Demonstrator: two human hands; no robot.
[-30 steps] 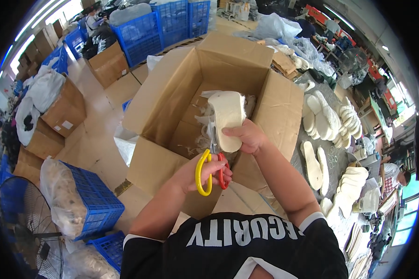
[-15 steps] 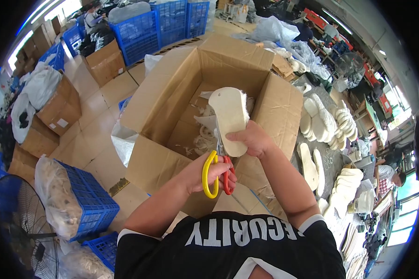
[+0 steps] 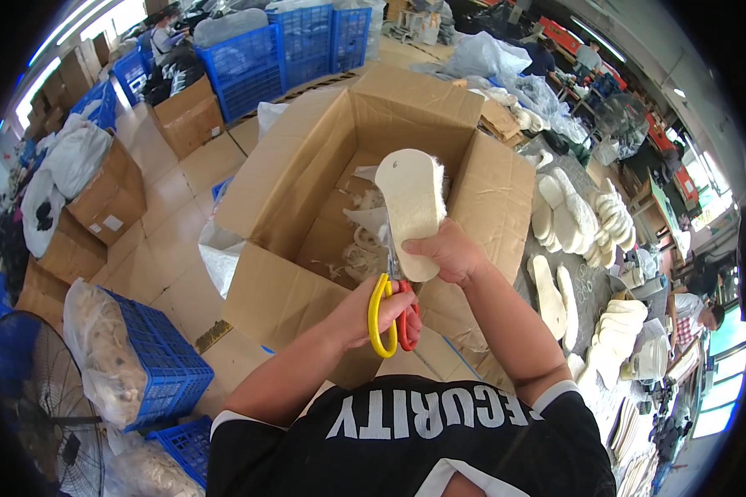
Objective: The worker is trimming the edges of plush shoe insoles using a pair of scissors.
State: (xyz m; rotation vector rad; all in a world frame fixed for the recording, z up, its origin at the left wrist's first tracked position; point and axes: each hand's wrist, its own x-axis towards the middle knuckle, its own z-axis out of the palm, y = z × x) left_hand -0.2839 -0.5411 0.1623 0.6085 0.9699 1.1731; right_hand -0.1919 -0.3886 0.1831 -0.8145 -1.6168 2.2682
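My right hand (image 3: 449,251) grips the lower end of a cream insole (image 3: 409,186), its thumb across the flat face. Fluffy white pile shows along the insole's right edge. My left hand (image 3: 363,316) is closed on scissors with one yellow and one red handle (image 3: 378,319). The scissor blades point up along the insole's left edge, partly hidden by it. Both hands are above the near side of an open cardboard box (image 3: 294,178). White fluffy trimmings (image 3: 363,253) lie on the bottom of the box.
A work surface at right holds stacked insoles (image 3: 565,207) and a loose pair (image 3: 549,302). Blue crates (image 3: 240,70) stand beyond the box, and another filled crate (image 3: 170,364) is at lower left. A black fan (image 3: 46,406) stands at the left edge. People work farther off.
The insole is turned slightly more upright and shifted a little right. The scissor handles have come closer together. Both hands keep their holds.
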